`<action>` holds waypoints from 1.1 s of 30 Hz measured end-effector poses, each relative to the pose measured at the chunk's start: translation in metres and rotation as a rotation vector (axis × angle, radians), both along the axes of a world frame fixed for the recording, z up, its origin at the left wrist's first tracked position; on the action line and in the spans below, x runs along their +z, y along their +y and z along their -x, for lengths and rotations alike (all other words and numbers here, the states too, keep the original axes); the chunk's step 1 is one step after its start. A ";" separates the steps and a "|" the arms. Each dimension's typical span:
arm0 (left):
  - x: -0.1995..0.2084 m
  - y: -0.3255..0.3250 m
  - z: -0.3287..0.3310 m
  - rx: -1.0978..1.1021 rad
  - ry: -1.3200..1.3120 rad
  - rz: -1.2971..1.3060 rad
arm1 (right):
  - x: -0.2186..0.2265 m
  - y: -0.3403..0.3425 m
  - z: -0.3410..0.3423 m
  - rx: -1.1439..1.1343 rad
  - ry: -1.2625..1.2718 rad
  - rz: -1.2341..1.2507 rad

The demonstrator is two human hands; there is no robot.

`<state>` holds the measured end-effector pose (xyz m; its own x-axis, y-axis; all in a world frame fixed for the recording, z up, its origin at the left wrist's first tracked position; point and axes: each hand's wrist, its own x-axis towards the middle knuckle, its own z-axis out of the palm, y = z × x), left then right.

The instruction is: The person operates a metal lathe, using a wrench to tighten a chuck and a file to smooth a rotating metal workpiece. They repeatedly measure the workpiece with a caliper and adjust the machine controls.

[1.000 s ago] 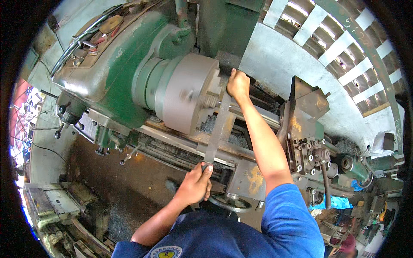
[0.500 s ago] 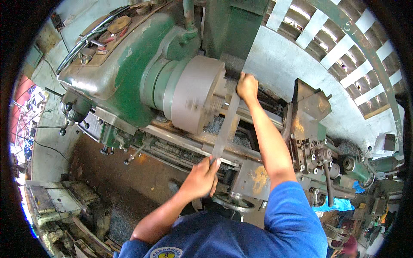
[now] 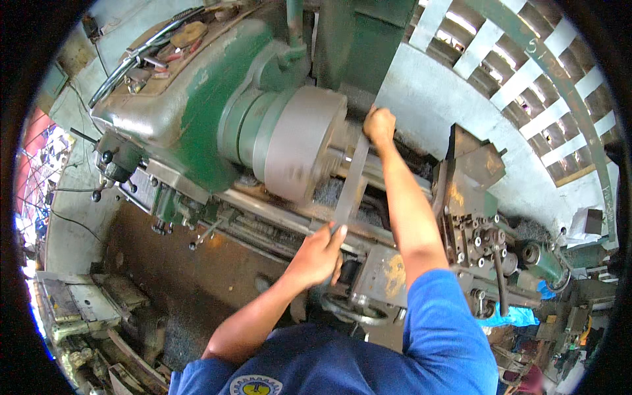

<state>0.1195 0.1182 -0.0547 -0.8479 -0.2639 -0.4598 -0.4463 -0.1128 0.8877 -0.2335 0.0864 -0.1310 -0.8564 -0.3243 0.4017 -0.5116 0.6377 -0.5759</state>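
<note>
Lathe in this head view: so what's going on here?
A person works bare-handed at the lathe. The left hand grips the near end of a long flat metal bar, and the right hand grips its far end. The bar lies crosswise just right of the large chuck, which looks blurred, as if spinning. A thin shiny rod juts from the chuck toward the bar; whether they touch is hard to tell.

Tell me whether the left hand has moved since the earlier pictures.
Yes: the left hand has moved forward and slightly right, judged against the handwheel.
</note>
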 end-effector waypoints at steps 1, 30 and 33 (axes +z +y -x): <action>-0.001 0.000 -0.001 0.000 -0.086 -0.014 | 0.002 0.000 -0.003 -0.013 -0.074 -0.019; -0.006 0.006 0.001 -0.057 0.043 0.051 | 0.006 0.012 0.006 0.020 0.009 0.003; -0.002 0.006 0.005 -0.009 0.091 -0.006 | 0.006 0.012 0.005 -0.079 -0.021 0.038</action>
<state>0.1149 0.1238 -0.0562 -0.8886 -0.2531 -0.3824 -0.3649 -0.1148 0.9239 -0.2388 0.0982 -0.1249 -0.8869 -0.2403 0.3945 -0.4484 0.6530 -0.6104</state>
